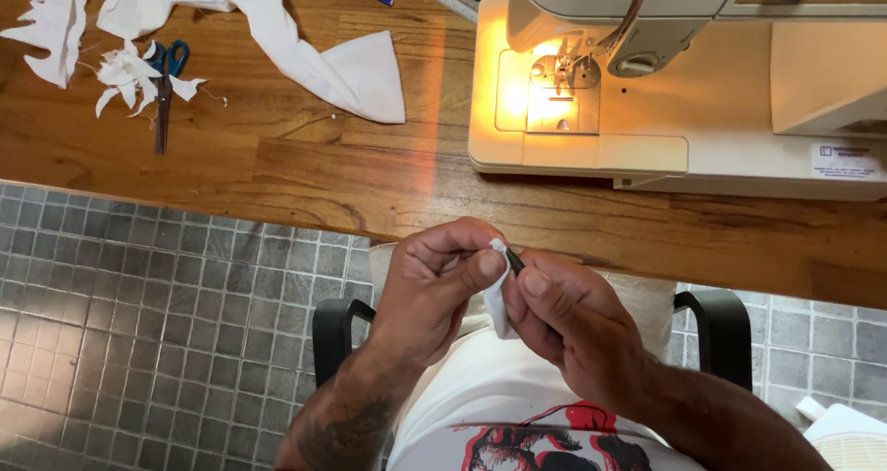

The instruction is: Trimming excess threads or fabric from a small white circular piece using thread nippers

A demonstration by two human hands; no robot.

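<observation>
White cloth scrap (496, 306), small and folded, sits pinched between both my hands just below the wooden desk (277, 157) edge. My left hand (430, 291) clamps its fingers on the scrap; my right hand (564, 323) presses a thin dark tool (514, 260) against it. A cream sewing machine (647, 110), blue-handled scissors (164, 83) and white fabric strips (305, 55) lie beyond.
</observation>
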